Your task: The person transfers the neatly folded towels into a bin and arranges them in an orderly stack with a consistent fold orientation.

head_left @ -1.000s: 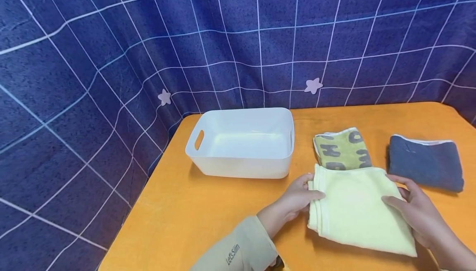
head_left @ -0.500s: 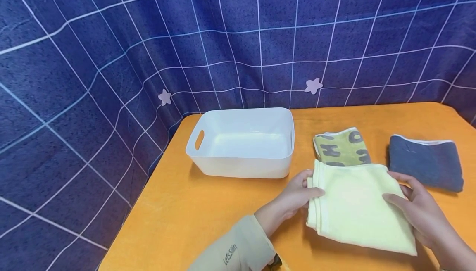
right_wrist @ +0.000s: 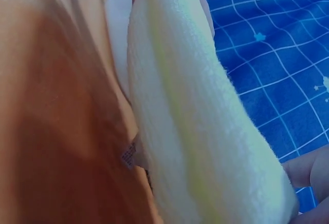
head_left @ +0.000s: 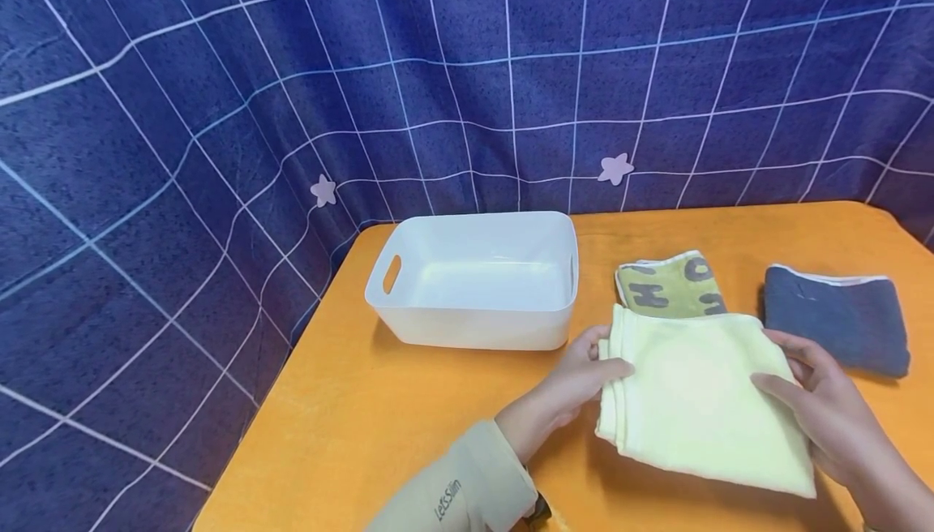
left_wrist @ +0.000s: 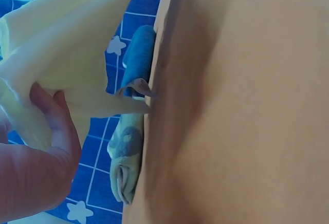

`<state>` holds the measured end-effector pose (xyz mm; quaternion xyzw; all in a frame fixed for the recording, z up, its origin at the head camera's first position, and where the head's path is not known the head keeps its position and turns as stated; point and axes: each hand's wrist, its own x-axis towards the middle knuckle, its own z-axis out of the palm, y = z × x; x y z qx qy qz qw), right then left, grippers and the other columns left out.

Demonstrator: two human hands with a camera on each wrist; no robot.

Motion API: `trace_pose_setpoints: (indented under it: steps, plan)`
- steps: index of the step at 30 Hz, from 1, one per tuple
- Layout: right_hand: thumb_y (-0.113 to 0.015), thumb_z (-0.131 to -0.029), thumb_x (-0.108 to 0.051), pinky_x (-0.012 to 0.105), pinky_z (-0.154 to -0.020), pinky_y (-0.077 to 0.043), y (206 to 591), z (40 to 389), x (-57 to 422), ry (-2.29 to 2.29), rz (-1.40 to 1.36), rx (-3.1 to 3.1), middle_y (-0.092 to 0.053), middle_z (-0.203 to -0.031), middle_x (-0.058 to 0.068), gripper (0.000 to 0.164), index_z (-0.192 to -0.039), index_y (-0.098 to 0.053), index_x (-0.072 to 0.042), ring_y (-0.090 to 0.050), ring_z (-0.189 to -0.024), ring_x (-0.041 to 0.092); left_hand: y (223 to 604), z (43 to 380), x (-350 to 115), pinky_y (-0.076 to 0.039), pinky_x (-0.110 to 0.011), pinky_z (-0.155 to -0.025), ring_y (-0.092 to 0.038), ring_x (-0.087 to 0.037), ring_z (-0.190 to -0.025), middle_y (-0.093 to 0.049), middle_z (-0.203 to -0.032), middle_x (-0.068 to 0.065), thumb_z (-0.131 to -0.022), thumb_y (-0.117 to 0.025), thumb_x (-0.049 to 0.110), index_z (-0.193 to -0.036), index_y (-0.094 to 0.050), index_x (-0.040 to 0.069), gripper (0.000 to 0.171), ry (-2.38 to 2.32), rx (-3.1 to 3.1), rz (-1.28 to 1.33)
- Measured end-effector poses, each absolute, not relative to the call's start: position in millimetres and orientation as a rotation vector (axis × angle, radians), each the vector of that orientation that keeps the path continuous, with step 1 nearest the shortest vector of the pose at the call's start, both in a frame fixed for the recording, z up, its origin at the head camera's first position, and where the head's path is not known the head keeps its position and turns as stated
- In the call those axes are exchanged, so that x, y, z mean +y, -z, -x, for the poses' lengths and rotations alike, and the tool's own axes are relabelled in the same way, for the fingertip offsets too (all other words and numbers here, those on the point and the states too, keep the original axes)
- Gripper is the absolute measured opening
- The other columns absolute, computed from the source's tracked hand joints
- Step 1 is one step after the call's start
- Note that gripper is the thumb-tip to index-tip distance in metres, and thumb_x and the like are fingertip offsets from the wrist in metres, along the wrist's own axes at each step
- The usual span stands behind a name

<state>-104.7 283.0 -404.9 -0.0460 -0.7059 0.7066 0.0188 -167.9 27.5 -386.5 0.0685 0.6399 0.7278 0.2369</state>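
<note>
A folded pale yellow towel (head_left: 704,402) is held up off the orange table between both hands. At its left edge, where the folded layers show, my left hand (head_left: 576,374) pinches it with the thumb on top. My right hand (head_left: 824,406) grips the opposite edge, thumb on the near face and fingers behind. In the left wrist view the towel (left_wrist: 61,44) hangs in loose layers above the table. The right wrist view shows the rounded fold of the towel (right_wrist: 190,100) close up, with a small printed label (right_wrist: 131,154) sticking out beneath.
Behind the yellow towel lies a folded green towel with grey letters (head_left: 667,285), partly covered from view. A folded dark blue-grey towel (head_left: 835,321) lies to its right. The white bin (head_left: 474,328) with handle holes stands at the back left of the orange table (head_left: 350,426).
Both hands have raised the yellow towel slightly, away from me and a touch left. It now hides more of the green towel. The bin and the other towels have stayed put.
</note>
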Motion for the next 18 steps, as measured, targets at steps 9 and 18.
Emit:
trace_pose_setpoints:
  steps: [9, 18]
  plan:
    - [-0.060, -0.091, -0.009, 0.040, -0.053, -0.054, 391, 104, 279, -2.249, 0.137, -2.128, -0.059, -0.097, -0.015, 0.043, -0.120, -0.039, -0.032, -0.064, -0.073, 0.015, 376, 169, 24, -0.054, -0.030, -0.066, -0.063, -0.018, -0.077, -0.064, -0.093, -0.006, -0.079, -0.061, 0.000, -0.120, -0.053, 0.010, 0.043, -2.057, 1.719, -0.238]
    - [-0.060, -0.091, -0.007, 0.041, -0.051, -0.054, 381, 103, 277, -2.299, 0.135, -2.074, -0.061, -0.098, -0.015, 0.044, -0.121, -0.040, -0.031, -0.065, -0.072, 0.016, 367, 174, 17, -0.053, -0.031, -0.069, -0.062, -0.018, -0.081, -0.063, -0.098, -0.006, -0.082, -0.060, 0.001, -0.123, -0.050, 0.009, 0.043, -2.021, 1.701, -0.297]
